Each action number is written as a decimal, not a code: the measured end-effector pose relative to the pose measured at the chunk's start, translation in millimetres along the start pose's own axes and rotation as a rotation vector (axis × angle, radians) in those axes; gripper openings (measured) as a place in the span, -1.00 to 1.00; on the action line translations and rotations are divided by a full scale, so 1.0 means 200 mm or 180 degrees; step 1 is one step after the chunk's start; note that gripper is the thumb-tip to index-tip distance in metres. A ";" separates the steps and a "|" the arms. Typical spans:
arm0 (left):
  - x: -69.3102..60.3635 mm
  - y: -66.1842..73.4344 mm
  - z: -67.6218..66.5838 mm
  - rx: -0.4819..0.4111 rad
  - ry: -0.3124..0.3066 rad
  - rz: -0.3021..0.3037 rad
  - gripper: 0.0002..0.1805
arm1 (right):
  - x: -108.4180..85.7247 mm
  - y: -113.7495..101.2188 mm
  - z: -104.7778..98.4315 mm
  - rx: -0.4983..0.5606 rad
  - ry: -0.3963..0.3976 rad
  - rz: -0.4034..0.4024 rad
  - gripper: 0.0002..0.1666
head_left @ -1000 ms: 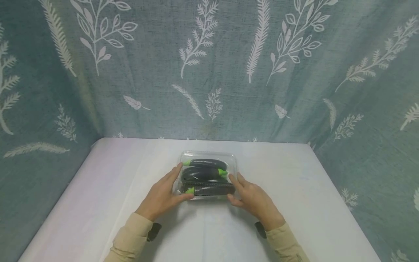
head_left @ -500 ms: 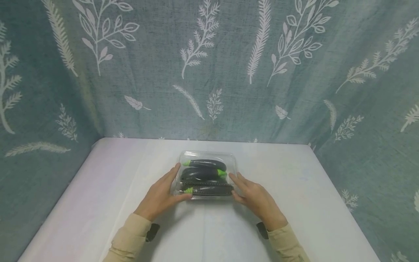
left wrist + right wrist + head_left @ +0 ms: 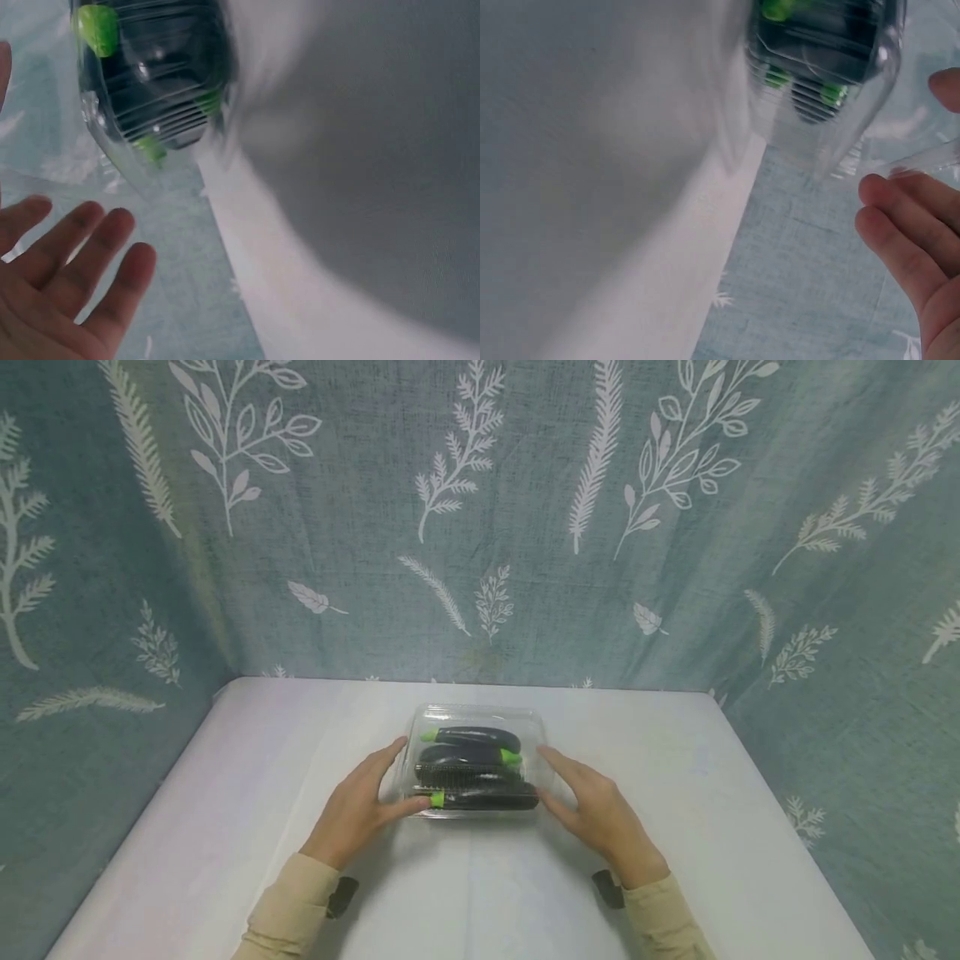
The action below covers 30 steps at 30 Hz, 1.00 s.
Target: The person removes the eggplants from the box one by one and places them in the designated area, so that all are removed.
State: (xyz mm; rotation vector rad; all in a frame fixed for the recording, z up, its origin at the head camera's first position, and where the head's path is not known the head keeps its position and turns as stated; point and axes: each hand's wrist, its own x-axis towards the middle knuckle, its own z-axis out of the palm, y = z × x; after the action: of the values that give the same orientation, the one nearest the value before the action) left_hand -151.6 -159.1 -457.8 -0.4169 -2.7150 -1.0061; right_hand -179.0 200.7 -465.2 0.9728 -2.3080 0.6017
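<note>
A clear plastic clamshell box (image 3: 480,718) lies on the white table with several dark eggplants (image 3: 477,739) inside, their stem ends bright green. My left hand (image 3: 352,810) is at the box's left side, fingers fairly straight, its thumb over the near left corner. My right hand (image 3: 600,810) lies along the right side, thumb and forefinger spread. In the right wrist view, fingertips (image 3: 874,187) of that hand are at a clear lid edge. The left wrist view shows the left fingers (image 3: 90,255) loosely extended beside the box (image 3: 112,150). Whether the lid is fastened, I cannot tell.
The white table (image 3: 225,827) stretches to both sides of the box. Behind it and at both sides hangs a blue-green leaf-patterned curtain (image 3: 360,610). Beige sleeves (image 3: 292,902) cover the forearms, with a dark device (image 3: 342,897) under the left wrist.
Both hands have spread slightly apart, the left one leftward and the right one rightward, away from the box's sides. Reflections on the near part of the lid have shifted; the box stays about in place.
</note>
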 end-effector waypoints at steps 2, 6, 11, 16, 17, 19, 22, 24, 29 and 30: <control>0.01 -0.01 0.00 0.0037 0.0131 0.0064 -0.06 | 0.01 0.01 -0.01 0.0065 0.0069 0.0049 -0.17; 0.03 0.00 -0.01 0.0139 0.0407 0.0136 -0.35 | 0.04 0.02 -0.04 0.0170 0.0164 0.0210 -0.23; 0.08 0.01 -0.04 0.0244 0.0581 0.0187 -0.46 | 0.10 0.04 -0.06 0.0308 0.0358 0.0338 -0.42; 0.15 0.00 -0.06 0.0385 0.0709 0.0323 -0.52 | 0.15 0.08 -0.05 0.0471 0.0580 0.0426 -0.58; 0.16 -0.01 -0.06 0.0416 0.0735 0.0353 -0.53 | 0.16 0.09 -0.05 0.0516 0.0609 0.0433 -0.60; 0.19 -0.02 -0.07 0.0473 0.0788 0.0418 -0.55 | 0.18 0.10 -0.04 0.0578 0.0638 0.0465 -0.65; 0.24 -0.04 -0.08 0.0532 0.0864 0.0500 -0.58 | 0.20 0.12 -0.04 0.0605 0.0667 0.0509 -0.73; 0.28 -0.05 -0.08 0.0572 0.0896 0.0507 -0.60 | 0.22 0.12 -0.03 0.0594 0.0677 0.0538 -0.75; 0.35 -0.10 -0.08 0.0668 0.0867 0.0405 -0.66 | 0.26 0.15 -0.02 0.0624 0.0629 0.0640 -0.77; 0.37 -0.10 -0.08 0.0690 0.0842 0.0384 -0.67 | 0.26 0.15 -0.02 0.0637 0.0612 0.0667 -0.77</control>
State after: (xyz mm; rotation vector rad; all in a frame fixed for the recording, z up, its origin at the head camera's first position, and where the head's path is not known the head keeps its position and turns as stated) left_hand -225.5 -170.5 -437.3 -0.3734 -2.4924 -0.6734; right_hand -231.4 195.8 -434.3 0.7278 -2.2221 0.9843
